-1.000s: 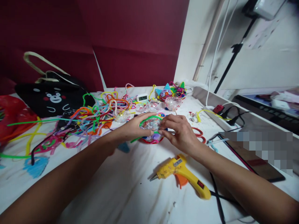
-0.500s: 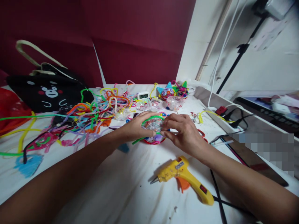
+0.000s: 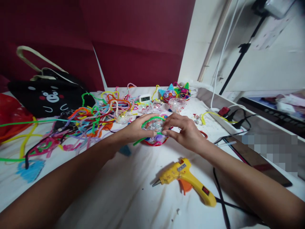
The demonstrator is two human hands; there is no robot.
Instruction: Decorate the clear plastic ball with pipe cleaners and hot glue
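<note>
Both my hands meet over a clear glittery ball (image 3: 153,126) at the table's middle. My left hand (image 3: 135,128) cups it from the left, fingers curled round it. My right hand (image 3: 184,130) pinches at its right side, where a green pipe cleaner (image 3: 152,119) arches over the top and trails off to the lower left. A red ring (image 3: 154,143) lies under the ball. A yellow glue gun (image 3: 184,178) lies on the white cloth just in front of my right wrist.
A tangle of coloured pipe cleaners (image 3: 95,117) spreads to the left, beside a black bear-face bag (image 3: 50,97). Several clear balls (image 3: 176,104), a small digital clock (image 3: 145,98) and pipe-cleaner figures (image 3: 175,92) stand behind. A power strip with cables (image 3: 228,122) runs along the right edge.
My hands stay on the ball; my right fingers have shifted slightly along its right side. The view wobbled a little.
</note>
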